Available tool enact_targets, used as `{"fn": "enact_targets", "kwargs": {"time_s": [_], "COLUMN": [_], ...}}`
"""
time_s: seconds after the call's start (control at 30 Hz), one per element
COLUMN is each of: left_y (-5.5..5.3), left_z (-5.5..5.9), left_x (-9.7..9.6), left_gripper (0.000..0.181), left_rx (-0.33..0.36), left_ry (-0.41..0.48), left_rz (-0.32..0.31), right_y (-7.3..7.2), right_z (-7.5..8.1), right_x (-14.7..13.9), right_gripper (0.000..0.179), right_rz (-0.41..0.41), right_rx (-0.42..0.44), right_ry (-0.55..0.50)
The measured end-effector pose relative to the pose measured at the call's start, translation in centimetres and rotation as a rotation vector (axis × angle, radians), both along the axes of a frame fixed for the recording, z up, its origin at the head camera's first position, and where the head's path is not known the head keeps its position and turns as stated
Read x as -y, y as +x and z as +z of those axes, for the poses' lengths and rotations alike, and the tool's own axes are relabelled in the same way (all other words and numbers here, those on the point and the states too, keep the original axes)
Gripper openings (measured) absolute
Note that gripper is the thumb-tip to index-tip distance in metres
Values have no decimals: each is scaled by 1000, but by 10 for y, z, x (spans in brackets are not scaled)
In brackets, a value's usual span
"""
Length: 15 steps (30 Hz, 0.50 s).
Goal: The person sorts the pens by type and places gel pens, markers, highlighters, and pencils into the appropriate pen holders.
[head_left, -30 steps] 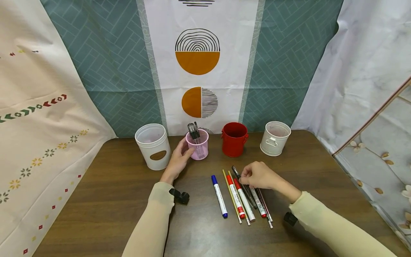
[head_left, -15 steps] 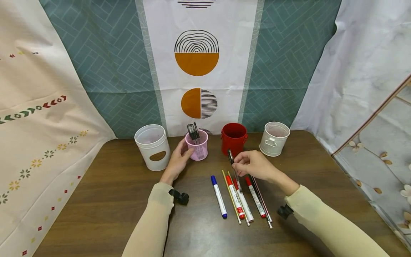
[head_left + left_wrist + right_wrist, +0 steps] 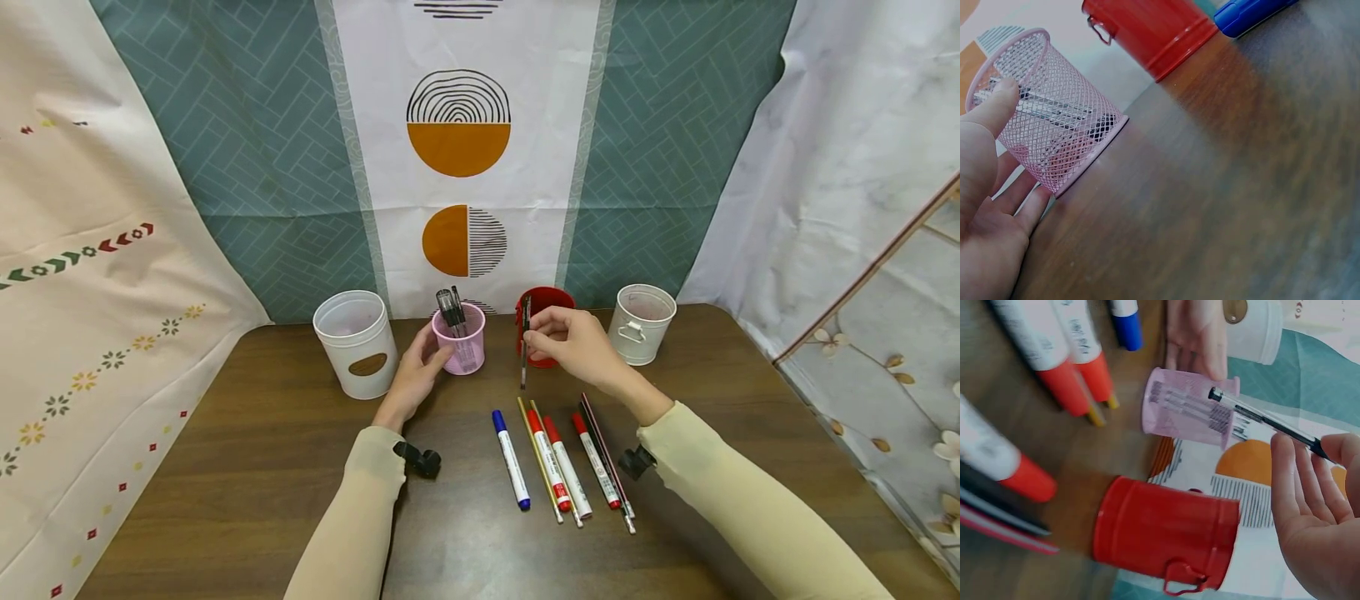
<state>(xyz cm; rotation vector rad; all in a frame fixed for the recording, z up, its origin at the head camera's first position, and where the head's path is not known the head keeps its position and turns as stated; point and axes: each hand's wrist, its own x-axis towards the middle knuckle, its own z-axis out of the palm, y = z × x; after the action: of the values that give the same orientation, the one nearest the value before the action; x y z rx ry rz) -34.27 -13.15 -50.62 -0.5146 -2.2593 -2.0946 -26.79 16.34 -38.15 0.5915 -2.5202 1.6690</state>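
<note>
My left hand (image 3: 415,372) holds a pink mesh pen cup (image 3: 470,354) from its left side, thumb at the rim and fingers around the back. Several black pens (image 3: 452,310) lean inside the cup. Between thumb and fingers my right hand (image 3: 573,340) pinches a clear-barrelled black pen (image 3: 523,354), raised in front of the red bucket (image 3: 546,300). In the right wrist view the pen (image 3: 1266,419) slants, its far end overlapping the pink cup (image 3: 1179,406).
On the table lie a blue marker (image 3: 512,460), several red markers (image 3: 567,467), gold pencils (image 3: 538,458) and dark pencils (image 3: 609,467). A tall white cup (image 3: 358,350) stands at the left, a small white bucket (image 3: 642,325) at the right. A curtain (image 3: 285,167) hangs behind.
My right hand has lifted the black pen off the row of markers and carried it up and left to the front of the red bucket. My left hand stays on the cup.
</note>
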Motion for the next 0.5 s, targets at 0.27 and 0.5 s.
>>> {"fn": "enact_targets", "kwargs": {"time_s": [0.27,0.5], "left_y": [1,1], "left_z": [2,2], "left_x": [1,0], "left_gripper": [68,68], "left_rx": [3,4], "left_ry": [-17,5], "left_rz": [7,-3], "right_y": [-22,-38], "right_z": [20,32], "right_x": [24,44], "right_gripper": [21,23], "right_rz": [-36,-54], "right_rx": [-60,-75], "right_ry": [-19,-22]}}
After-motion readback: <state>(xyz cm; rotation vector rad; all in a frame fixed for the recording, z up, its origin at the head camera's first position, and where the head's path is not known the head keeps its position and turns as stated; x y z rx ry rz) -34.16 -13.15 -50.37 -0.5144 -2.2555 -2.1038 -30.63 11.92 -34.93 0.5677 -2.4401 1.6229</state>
